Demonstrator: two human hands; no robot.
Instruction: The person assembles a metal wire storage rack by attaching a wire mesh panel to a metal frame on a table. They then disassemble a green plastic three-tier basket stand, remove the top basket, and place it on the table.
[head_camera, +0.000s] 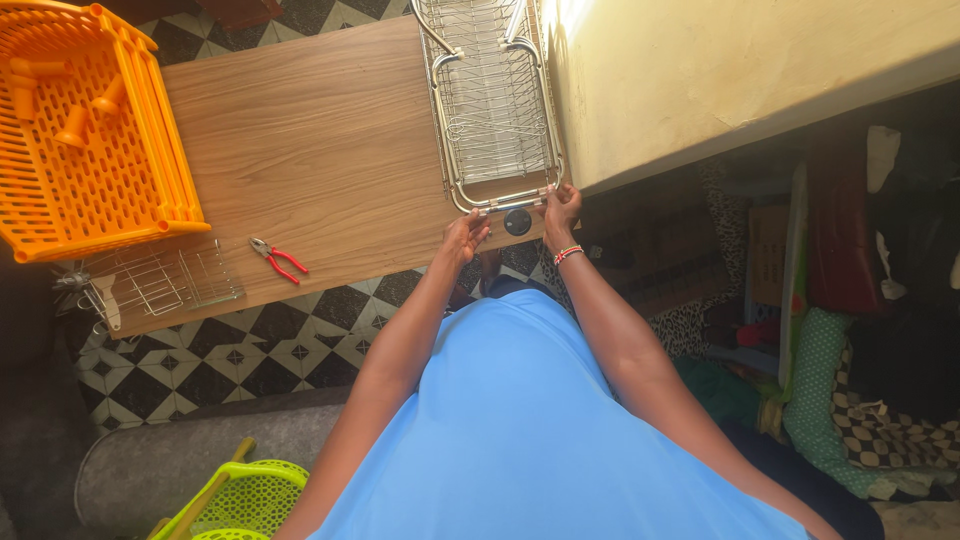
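Steel-wire dish rack (492, 105) lies flat on the wooden desk (320, 150), hard against the cream wall (700, 70) on the right — near end toward the person. Left hand (466, 238) has fingertips on the rack's near rim, right hand (560, 207) grips its near right corner. Small black round cap (517, 222) sits between the hands. Red-handled pliers (277, 258), a smaller wire basket (160, 283) and an orange plastic crate (85, 135) are well apart, left.
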